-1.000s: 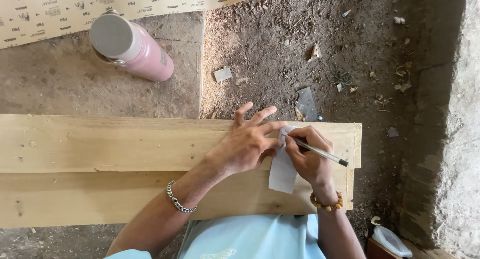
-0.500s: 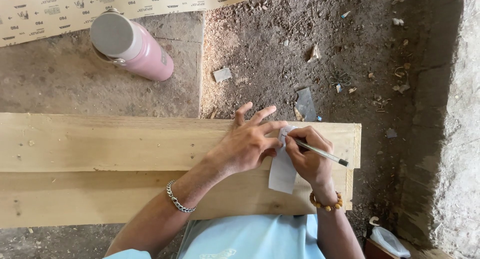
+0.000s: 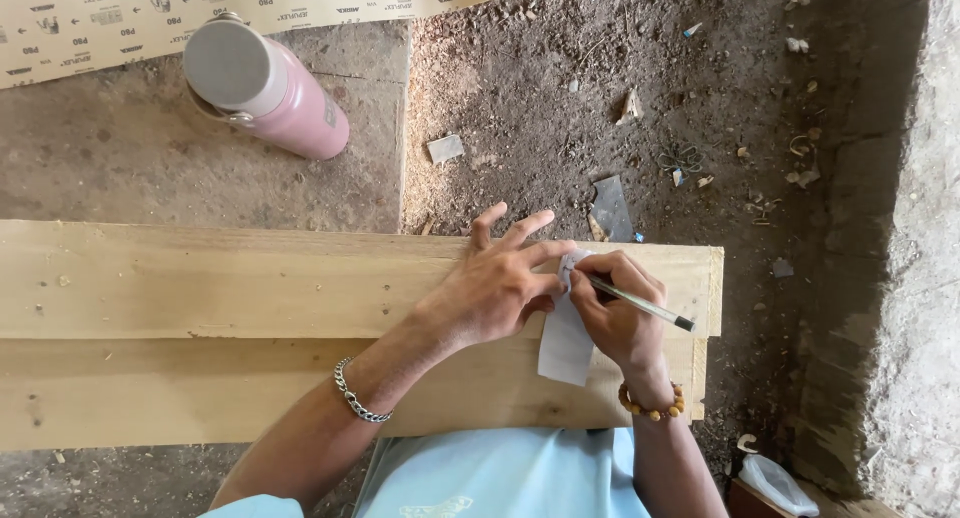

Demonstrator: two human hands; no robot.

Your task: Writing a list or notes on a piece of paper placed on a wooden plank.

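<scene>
So the left hand (image 3: pixel 495 288) is spread flat, fingers splayed, pressing down on a pale strip of paper (image 3: pixel 566 340) that lies across the upper of two wooden planks (image 3: pixel 230 283) and hangs over onto the lower one. It isn't gripping anything, just pinning the strip down, and the top end of the strip is hidden under the fingers. The right hand (image 3: pixel 615 313) is curled tight around a pen (image 3: pixel 640 304), pinched between thumb and fingers, with the dark back end sticking out to the right. The tip is buried behind the fingers right where the two hands meet, so I can't tell if it's actually touching the paper or the wood. There's a chain bracelet (image 3: pixel 357 398) on the left wrist and a beaded bracelet (image 3: pixel 652 408) on the right. A pink bottle (image 3: pixel 270 88) with a grey lid lies on the concrete slab beyond the planks, just below a sheet of sandpaper (image 3: pixel 150 13) that's cut off at the top edge. A plastic bag (image 3: pixel 775 481) is partly cropped bottom right.
</scene>
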